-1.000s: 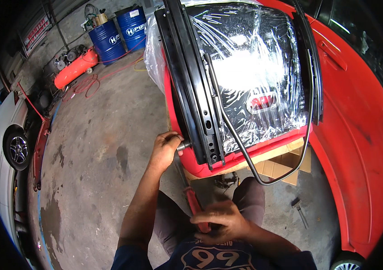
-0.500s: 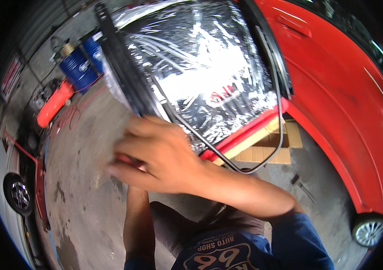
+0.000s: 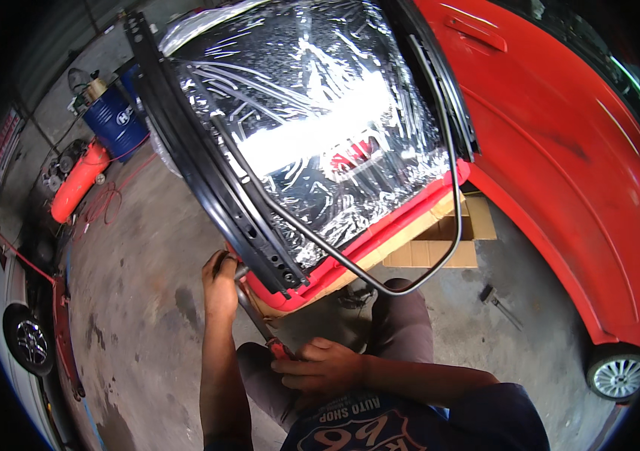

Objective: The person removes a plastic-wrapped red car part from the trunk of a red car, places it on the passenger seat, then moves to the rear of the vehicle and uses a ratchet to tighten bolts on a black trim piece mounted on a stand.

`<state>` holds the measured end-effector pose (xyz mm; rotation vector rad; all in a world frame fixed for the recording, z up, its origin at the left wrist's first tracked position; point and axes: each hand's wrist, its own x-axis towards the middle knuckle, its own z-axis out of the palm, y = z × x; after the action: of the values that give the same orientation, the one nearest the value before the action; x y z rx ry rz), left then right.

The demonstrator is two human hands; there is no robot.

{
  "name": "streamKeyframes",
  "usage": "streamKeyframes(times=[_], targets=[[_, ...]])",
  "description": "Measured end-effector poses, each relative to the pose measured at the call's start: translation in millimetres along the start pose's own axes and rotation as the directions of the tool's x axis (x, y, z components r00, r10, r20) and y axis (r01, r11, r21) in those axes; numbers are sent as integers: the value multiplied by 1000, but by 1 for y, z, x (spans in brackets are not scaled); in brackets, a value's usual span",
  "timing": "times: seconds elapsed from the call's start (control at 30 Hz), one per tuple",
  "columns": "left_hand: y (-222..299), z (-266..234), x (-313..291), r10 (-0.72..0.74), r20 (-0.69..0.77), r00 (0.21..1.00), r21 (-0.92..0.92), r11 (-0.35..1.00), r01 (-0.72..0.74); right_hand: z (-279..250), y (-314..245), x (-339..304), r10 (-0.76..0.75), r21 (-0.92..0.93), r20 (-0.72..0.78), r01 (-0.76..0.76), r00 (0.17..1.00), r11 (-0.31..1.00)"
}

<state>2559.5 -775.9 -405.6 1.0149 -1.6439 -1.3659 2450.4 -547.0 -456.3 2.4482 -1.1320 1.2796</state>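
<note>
Garage floor (image 3: 147, 301): bare concrete, oil-stained, seen from above. A red car door (image 3: 320, 150) stands propped at a tilt, its inner face covered by crinkled clear plastic sheeting (image 3: 312, 113), black window frame (image 3: 207, 180) along the left edge. A loose black rubber seal (image 3: 380, 278) loops off the lower edge. Folded cardboard (image 3: 440, 240) lies under the door's lower right corner.

Left hand (image 3: 221, 282): grip clenched at the door's lower left corner, on the head end of a long ratchet wrench (image 3: 260, 323). Right hand (image 3: 320, 364): grip closed on the wrench's red-handled end, near the lap. The wrench runs diagonally between the two hands, just below the door's bottom edge.

Containers: a blue steel drum (image 3: 117, 120) upright at far left, a roll of tape on its lid; contents not visible. Beside it an orange compressor tank (image 3: 78, 183) lying on its side, red hose coiled nearby.

Red car body (image 3: 575, 173) to the right, white car (image 3: 12, 316) at left edge. A small tool (image 3: 496, 301) lies on the floor by the red car.
</note>
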Motion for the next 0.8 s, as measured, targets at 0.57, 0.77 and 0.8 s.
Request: streamKeyframes(times=[0.57, 0.77, 0.8], targets=[[34, 5, -30, 32, 19, 999, -340, 940, -24, -35, 38, 208, 243, 499, -551, 82, 798, 863], [35, 38, -63, 691, -209, 692, 44, 714, -699, -18, 25, 150, 37, 395, -505, 194, 862, 898], [35, 36, -61, 671, -228, 706, 156, 741, -653, -15, 18, 131, 22, 400, -445, 176, 895, 900]])
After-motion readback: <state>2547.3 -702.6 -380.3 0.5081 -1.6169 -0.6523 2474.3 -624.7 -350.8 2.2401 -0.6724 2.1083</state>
